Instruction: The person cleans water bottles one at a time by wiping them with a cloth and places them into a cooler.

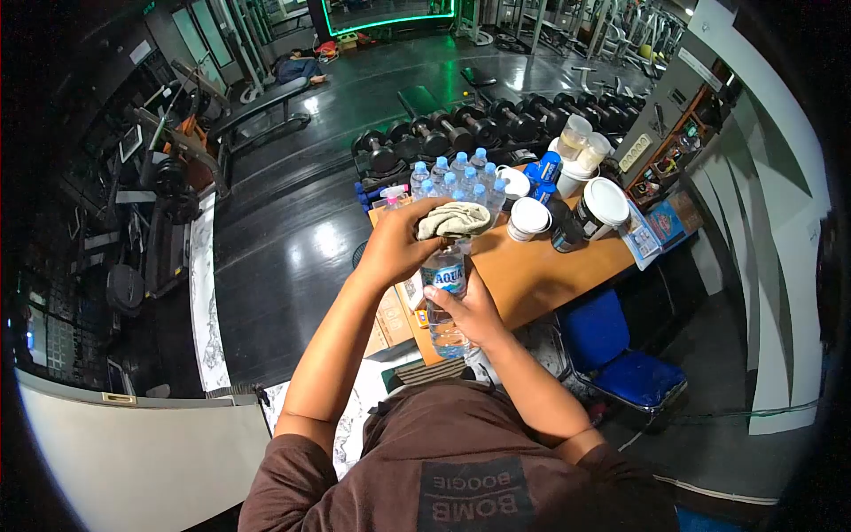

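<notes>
rag on a bottle at the gym desk

so the left hand (pixel 399 241) is curled in on a bunched-up rag (pixel 455 220), fingers and thumb closed round it, and the rag sits right at the top of a water bottle (pixel 449 278), hiding its mouth. the right hand (pixel 477 312) is wrapped snugly round the bottle further down, thumb across the front by the aqua label, other fingers mostly out of sight behind. bottle's roughly upright, at the near left end of a desk (pixel 542 284). can't tell if its base touches the wood.

on the far side of the desk there's a bunch of blue-capped bottles (pixel 450 182) just past the hands, then some white-lidded tubs (pixel 607 201) to the right. blue chair (pixel 603 341) near right. beyond the desk there's a row of dumbbells (pixel 456 135), and far left a person (pixel 297 71) looks to be lying on the floor near a bench (pixel 266 106).
</notes>
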Demonstrator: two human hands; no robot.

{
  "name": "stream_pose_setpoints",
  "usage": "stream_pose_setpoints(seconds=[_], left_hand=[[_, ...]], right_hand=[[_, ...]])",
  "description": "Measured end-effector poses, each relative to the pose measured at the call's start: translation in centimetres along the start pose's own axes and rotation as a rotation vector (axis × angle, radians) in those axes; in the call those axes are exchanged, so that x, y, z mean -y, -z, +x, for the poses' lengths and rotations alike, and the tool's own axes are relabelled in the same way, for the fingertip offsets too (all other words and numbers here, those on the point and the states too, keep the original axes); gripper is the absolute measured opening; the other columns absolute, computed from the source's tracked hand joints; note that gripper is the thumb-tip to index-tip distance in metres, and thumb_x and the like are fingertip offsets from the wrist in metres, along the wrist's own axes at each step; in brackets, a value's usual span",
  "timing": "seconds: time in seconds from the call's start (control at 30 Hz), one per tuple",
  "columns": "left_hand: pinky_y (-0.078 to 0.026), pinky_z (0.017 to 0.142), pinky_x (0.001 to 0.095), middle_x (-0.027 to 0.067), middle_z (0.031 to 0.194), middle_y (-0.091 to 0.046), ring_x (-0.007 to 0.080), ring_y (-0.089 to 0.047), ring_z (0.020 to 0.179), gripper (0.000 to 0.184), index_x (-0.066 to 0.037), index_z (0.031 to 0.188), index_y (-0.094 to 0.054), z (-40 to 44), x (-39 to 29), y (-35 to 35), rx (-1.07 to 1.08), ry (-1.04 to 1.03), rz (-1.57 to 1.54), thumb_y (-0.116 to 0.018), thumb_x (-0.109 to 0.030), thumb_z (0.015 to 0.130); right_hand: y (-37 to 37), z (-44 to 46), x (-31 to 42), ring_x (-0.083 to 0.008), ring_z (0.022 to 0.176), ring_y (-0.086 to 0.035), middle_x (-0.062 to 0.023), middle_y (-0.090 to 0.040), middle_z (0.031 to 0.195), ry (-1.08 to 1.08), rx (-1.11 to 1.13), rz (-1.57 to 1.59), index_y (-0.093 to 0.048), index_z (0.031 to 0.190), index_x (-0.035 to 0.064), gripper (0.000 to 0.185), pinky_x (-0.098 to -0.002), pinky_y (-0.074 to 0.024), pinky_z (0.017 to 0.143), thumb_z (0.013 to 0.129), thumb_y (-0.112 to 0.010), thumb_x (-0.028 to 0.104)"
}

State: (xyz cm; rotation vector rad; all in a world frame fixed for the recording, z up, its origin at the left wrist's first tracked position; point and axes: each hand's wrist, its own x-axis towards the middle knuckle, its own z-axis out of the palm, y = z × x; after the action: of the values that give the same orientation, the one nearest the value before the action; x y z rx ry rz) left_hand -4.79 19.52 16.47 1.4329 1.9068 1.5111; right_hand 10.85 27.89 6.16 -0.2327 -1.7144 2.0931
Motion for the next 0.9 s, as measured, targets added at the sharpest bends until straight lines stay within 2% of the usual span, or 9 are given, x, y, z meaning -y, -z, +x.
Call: stream_pose_setpoints(seconds=[0.27,0.4,0.47,0.57,0.67,0.73,0.8,0.87,0.9], left_hand=[[-0.057,0.093,0.0306,0.0140,0.114,-0.079,0.0173,-0.074,0.104,0.046,0.000,0.123,-0.074,-0.4,1.4,-1.2,-0.225,0.042,-0.098,-0.073,0.009,0.078],[-0.057,0.094,0.0299,0.0150,0.121,-0.077,0.0189,-0.075,0.108,0.051,-0.004,0.126,-0.074,-0.8,1.1,-2.2,-0.322,-0.004,-0.042,-0.075,0.009,0.077],[-0.057,0.096,0.0316,0.0160,0.125,-0.075,0.0226,-0.075,0.111,0.060,-0.007,0.131,-0.072,-1.2,1.4,-2.7,-0.454,-0.254,0.116,-0.075,0.013,0.075],[-0.057,0.098,0.0340,0.0166,0.128,-0.073,0.0278,-0.073,0.115,0.067,-0.005,0.134,-0.069,-1.6,0.1,-2.3,-0.509,-0.357,0.158,-0.072,0.018,0.070],[-0.053,0.102,0.0371,0.0160,0.128,-0.072,0.0298,-0.070,0.118,0.075,-0.005,0.139,-0.063,-1.2,-0.4,-0.9,-0.554,-0.417,0.125,-0.066,0.022,0.069],[-0.052,0.103,0.0374,0.0167,0.128,-0.069,0.0304,-0.068,0.120,0.080,-0.007,0.144,-0.059,-1.1,-1.7,-0.4,-0.554,-0.287,-0.019,-0.066,0.023,0.069],[-0.052,0.102,0.0370,0.0161,0.128,-0.064,0.0319,-0.068,0.115,0.084,-0.011,0.147,-0.057,-1.0,-2.2,0.4,-0.511,-0.344,0.019,-0.068,0.021,0.070],[-0.050,0.102,0.0329,0.0136,0.126,-0.060,0.0269,-0.063,0.119,0.070,-0.010,0.145,-0.059,-1.4,-2.7,0.8,-0.397,-0.293,0.320,-0.077,0.010,0.081],[-0.051,0.100,0.0349,0.0142,0.125,-0.057,0.0292,-0.062,0.116,0.064,-0.013,0.139,-0.064,-1.5,-2.9,0.3,-0.340,-0.239,0.189,-0.083,0.002,0.080]], right_hand=[[0.1,0.0,2.5,-0.0119,0.095,-0.069,-0.0040,-0.069,0.103,-0.207,0.036,0.139,-0.060,0.123,0.0010,0.049,-0.0301,-0.0578,0.084,0.089,-0.085,0.025],[-0.2,0.1,2.3,-0.0113,0.092,-0.069,-0.0047,-0.069,0.105,-0.270,0.020,0.223,-0.059,0.125,0.0011,0.050,-0.0292,-0.0578,0.082,0.090,-0.084,0.025],[-0.1,0.2,1.3,-0.0116,0.087,-0.070,-0.0042,-0.069,0.106,-0.174,0.025,0.179,-0.059,0.127,0.0017,0.049,-0.0288,-0.0595,0.077,0.091,-0.082,0.027],[0.0,0.5,1.5,-0.0136,0.081,-0.072,-0.0050,-0.070,0.104,-0.072,0.053,0.142,-0.059,0.128,0.0025,0.048,-0.0298,-0.0614,0.072,0.093,-0.079,0.028],[0.4,-0.3,2.5,-0.0168,0.081,-0.073,-0.0076,-0.071,0.104,-0.258,0.037,0.327,-0.059,0.129,0.0036,0.047,-0.0333,-0.0635,0.071,0.094,-0.077,0.029],[0.8,-0.6,2.7,-0.0198,0.080,-0.075,-0.0111,-0.072,0.104,-0.288,0.070,0.370,-0.057,0.133,0.0045,0.054,-0.0362,-0.0644,0.071,0.095,-0.076,0.038],[0.9,-0.7,2.6,-0.0208,0.082,-0.075,-0.0125,-0.072,0.104,-0.223,0.115,0.423,-0.054,0.136,0.0060,0.061,-0.0377,-0.0650,0.072,0.098,-0.070,0.051],[0.7,-0.7,2.7,-0.0213,0.083,-0.075,-0.0122,-0.072,0.104,-0.232,0.127,0.457,-0.053,0.136,0.0063,0.063,-0.0377,-0.0650,0.072,0.099,-0.065,0.056],[0.7,-0.7,2.7,-0.0219,0.084,-0.075,-0.0120,-0.071,0.103,-0.239,0.138,0.491,-0.052,0.136,0.0067,0.066,-0.0378,-0.0650,0.073,0.100,-0.060,0.061]])
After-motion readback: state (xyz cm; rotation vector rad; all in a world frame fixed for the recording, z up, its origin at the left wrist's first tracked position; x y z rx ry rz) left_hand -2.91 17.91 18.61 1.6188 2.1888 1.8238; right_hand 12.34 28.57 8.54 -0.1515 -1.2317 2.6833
